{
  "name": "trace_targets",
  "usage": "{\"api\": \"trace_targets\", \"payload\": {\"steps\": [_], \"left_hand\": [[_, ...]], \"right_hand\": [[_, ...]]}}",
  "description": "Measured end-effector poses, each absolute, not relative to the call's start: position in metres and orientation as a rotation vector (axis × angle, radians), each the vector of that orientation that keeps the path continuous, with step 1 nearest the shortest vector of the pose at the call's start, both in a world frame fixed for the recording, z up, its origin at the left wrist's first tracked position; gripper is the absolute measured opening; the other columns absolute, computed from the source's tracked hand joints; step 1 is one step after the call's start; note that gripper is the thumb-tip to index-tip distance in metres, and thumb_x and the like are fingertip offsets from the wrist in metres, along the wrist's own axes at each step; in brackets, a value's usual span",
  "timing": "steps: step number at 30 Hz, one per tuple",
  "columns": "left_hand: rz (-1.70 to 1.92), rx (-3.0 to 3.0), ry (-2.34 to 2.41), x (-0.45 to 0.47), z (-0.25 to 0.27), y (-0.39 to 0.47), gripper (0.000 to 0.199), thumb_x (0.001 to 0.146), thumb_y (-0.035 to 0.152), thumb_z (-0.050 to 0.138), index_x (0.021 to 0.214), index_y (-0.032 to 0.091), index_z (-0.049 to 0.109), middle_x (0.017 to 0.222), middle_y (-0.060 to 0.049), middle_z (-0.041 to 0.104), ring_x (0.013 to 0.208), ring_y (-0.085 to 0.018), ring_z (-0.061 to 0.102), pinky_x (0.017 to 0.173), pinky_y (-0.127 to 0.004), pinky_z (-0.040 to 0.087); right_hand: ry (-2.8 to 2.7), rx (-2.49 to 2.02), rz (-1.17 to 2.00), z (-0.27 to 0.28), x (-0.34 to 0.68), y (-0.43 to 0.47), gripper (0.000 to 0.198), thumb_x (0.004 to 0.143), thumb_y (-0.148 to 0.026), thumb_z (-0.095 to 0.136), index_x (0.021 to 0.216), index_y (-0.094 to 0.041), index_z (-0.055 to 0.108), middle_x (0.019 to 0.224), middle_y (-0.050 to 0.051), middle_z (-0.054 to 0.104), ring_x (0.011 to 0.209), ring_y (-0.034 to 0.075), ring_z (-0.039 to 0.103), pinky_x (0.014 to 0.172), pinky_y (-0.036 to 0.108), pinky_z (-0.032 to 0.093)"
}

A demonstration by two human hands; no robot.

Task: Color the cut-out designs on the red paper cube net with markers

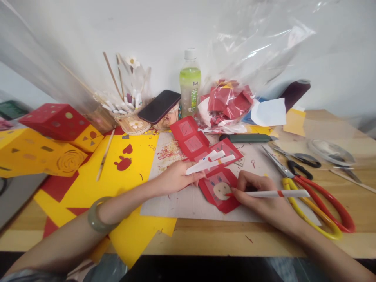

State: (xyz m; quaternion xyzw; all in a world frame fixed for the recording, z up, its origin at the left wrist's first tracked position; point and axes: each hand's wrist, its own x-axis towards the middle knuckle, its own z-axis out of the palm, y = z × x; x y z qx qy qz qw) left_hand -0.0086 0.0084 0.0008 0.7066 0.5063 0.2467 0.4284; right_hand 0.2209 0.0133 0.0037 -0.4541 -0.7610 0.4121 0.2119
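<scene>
In my right hand (261, 201) is a white felt-tip pen (293, 193) with a red band, pinched between thumb and fingers. Its red tip is at a round beige face (222, 190) on the nearest panel of a red folded-paper piece (226, 206). Blue marks like eyes show above the beige round. My left hand (174, 178) is closed around a few white felt-tip pens (220, 160) and rests at the left side of the red piece. More red panels with pale squares (190, 137) spread out behind my left hand.
Large scissors (326, 199) lie at right, by smaller scissors (302, 156) and a green cutter (246, 138). Yellow paper (120, 196) and decorated boxes (53, 121) occupy the left. Behind stand a drink bottle (190, 86), a phone (161, 105) and a bag of red scraps (229, 102).
</scene>
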Motion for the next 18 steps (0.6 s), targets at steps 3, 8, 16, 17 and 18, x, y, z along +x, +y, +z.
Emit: {"api": "trace_targets", "payload": {"steps": [3, 8, 16, 17, 18], "left_hand": [[0.620, 1.759, 1.264, -0.009, 0.000, 0.008, 0.028, 0.083, 0.037, 0.048, 0.068, 0.015, 0.058, 0.065, 0.000, 0.063, 0.064, -0.013, 0.058, 0.065, -0.023, 0.044], [0.644, 1.729, 1.247, -0.010, -0.003, 0.008, 0.027, 0.083, 0.038, 0.049, 0.072, 0.015, 0.059, 0.065, -0.001, 0.062, 0.064, -0.014, 0.058, 0.064, -0.023, 0.044], [0.672, 1.676, 1.228, -0.008, -0.004, 0.009, 0.025, 0.081, 0.036, 0.051, 0.072, 0.015, 0.060, 0.066, -0.001, 0.062, 0.064, -0.015, 0.057, 0.066, -0.026, 0.044], [0.673, 1.668, 1.221, -0.009, -0.004, 0.008, 0.026, 0.081, 0.036, 0.051, 0.068, 0.015, 0.059, 0.065, -0.002, 0.062, 0.065, -0.015, 0.057, 0.067, -0.026, 0.044], [0.680, 1.659, 1.212, -0.009, -0.004, 0.008, 0.028, 0.081, 0.036, 0.051, 0.065, 0.015, 0.058, 0.064, -0.002, 0.062, 0.065, -0.015, 0.057, 0.068, -0.026, 0.043]], "right_hand": [[-2.092, -1.264, 1.138, 0.001, 0.223, 0.014, 0.025, 0.076, -0.023, 0.052, 0.056, -0.021, 0.036, 0.052, -0.004, 0.041, 0.050, 0.011, 0.036, 0.046, 0.024, 0.028], [-2.058, -1.253, 1.127, -0.001, 0.223, 0.014, 0.025, 0.075, -0.022, 0.054, 0.057, -0.021, 0.037, 0.053, -0.004, 0.042, 0.051, 0.011, 0.036, 0.046, 0.024, 0.027], [-1.466, -1.130, 1.337, -0.001, 0.225, 0.021, 0.029, 0.071, -0.025, 0.061, 0.053, -0.021, 0.038, 0.050, -0.005, 0.039, 0.049, 0.010, 0.035, 0.046, 0.024, 0.025], [-1.389, -1.107, 1.354, -0.001, 0.226, 0.022, 0.029, 0.071, -0.026, 0.062, 0.054, -0.021, 0.039, 0.048, -0.006, 0.037, 0.047, 0.010, 0.034, 0.045, 0.025, 0.025], [-1.333, -1.098, 1.366, 0.000, 0.226, 0.024, 0.029, 0.070, -0.026, 0.062, 0.054, -0.021, 0.039, 0.046, -0.006, 0.034, 0.045, 0.010, 0.032, 0.045, 0.025, 0.024]]}}
